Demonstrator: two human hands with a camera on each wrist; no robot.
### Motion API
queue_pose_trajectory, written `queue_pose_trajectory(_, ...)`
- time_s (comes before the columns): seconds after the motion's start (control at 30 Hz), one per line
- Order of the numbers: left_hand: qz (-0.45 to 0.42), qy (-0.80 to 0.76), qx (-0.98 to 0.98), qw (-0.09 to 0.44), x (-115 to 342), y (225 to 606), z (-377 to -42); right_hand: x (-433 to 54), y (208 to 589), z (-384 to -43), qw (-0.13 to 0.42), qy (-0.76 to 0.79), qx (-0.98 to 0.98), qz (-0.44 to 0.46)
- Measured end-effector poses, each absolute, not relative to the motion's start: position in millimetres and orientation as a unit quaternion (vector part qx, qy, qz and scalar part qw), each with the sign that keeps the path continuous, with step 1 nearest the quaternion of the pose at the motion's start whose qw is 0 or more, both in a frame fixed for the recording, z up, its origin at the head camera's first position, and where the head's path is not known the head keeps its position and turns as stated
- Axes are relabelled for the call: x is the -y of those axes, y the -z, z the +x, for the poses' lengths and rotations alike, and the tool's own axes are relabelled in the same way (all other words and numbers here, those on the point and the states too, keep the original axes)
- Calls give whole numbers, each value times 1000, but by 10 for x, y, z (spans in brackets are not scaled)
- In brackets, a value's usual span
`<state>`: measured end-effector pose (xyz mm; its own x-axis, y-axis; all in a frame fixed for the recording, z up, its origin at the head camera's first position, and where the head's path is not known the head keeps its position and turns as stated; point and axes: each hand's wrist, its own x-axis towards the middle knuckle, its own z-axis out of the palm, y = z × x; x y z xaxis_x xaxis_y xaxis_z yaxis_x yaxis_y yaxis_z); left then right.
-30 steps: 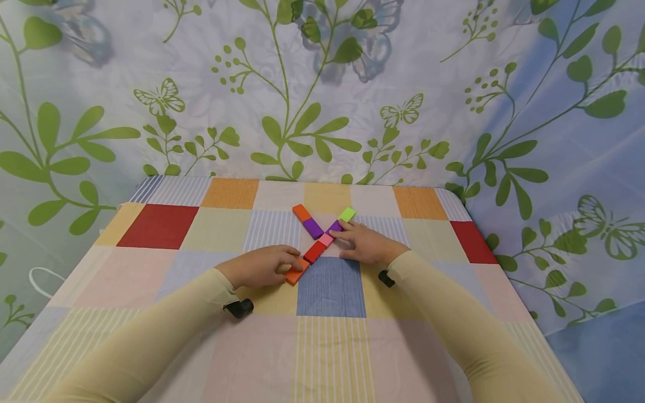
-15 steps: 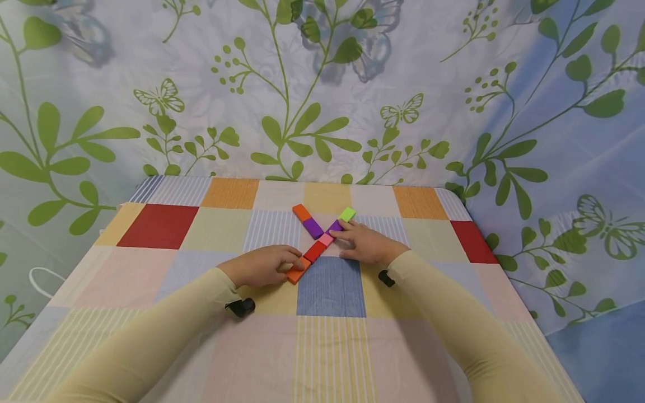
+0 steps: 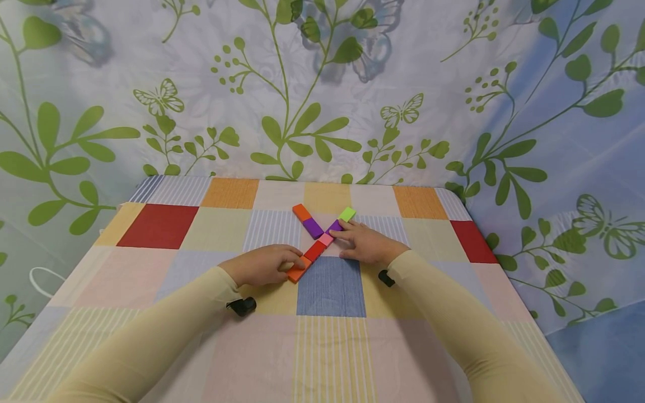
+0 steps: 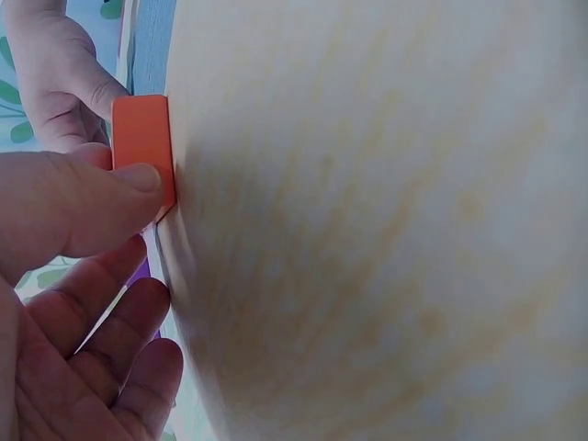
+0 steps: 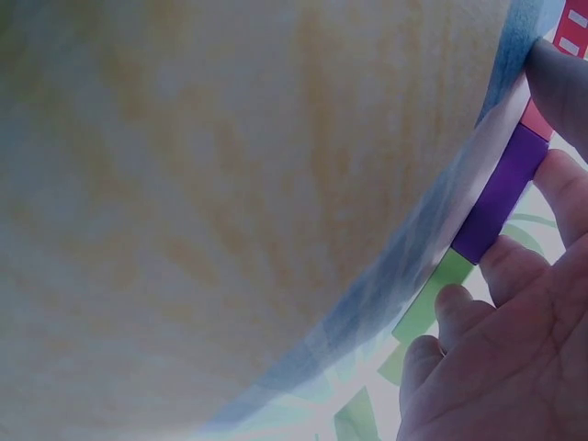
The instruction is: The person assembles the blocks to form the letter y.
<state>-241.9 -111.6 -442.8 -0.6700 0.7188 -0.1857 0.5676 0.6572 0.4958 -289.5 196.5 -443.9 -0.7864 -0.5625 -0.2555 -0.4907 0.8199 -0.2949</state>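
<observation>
Flat coloured blocks form a diagonal row: an orange block (image 3: 296, 273), a red block (image 3: 314, 252), a pink block (image 3: 326, 240), a purple block (image 3: 334, 226) and a lime green block (image 3: 347, 214). At the row's near end, my left hand (image 3: 263, 265) pinches the orange block; the left wrist view shows the thumb (image 4: 138, 178) on its face. My right hand (image 3: 370, 243) lies over the upper part of the row, its fairly straight fingers touching the purple and pink blocks. Its fingertips line the purple block (image 5: 503, 195) in the right wrist view.
A second orange block (image 3: 301, 211) and a second purple block (image 3: 313, 228) lie end to end, slanting toward the row's middle. Patchwork cloth (image 3: 332, 358) covers the table. Behind it hangs a leaf-patterned curtain (image 3: 201, 84), and a white cable (image 3: 37, 282) loops at the left.
My left hand has slid the near orange block slightly up and right, closing it against the red block. The right hand and the other blocks stay where they were.
</observation>
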Motion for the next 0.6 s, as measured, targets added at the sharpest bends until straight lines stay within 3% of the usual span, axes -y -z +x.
queue_pose_trajectory(0.6, 354, -212, -891, 189, 1110, 4438, -2418, -1972, 4469, -2918, 170, 107, -940, -277)
